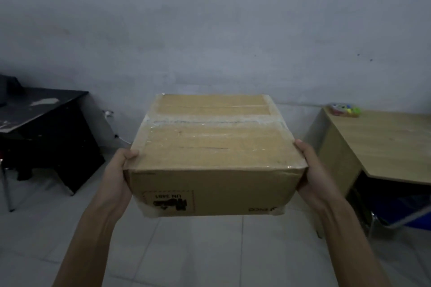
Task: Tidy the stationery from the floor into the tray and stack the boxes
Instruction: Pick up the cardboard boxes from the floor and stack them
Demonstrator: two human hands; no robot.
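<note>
**Inspector A:** We record a brown, tape-sealed rectangular cardboard box [211,147] held between both hands, raised clear of the pale tiled floor [198,251].

**Inspector B:** And the grip?

**Inspector A:** We find the left hand [116,171] clasping the box's near left corner, thumb curled over the top edge. The right hand [313,170] clasps the near right corner likewise. The fingers underneath are hidden from us.

**Inspector B:** Surroundings?

**Inspector A:** Outward of the left hand we note a scuffed black table [46,105]. Outward of the right hand stands a light wooden desk [384,142] with a small multicoloured item [345,109] at its far corner, too blurred for us to identify.
</note>
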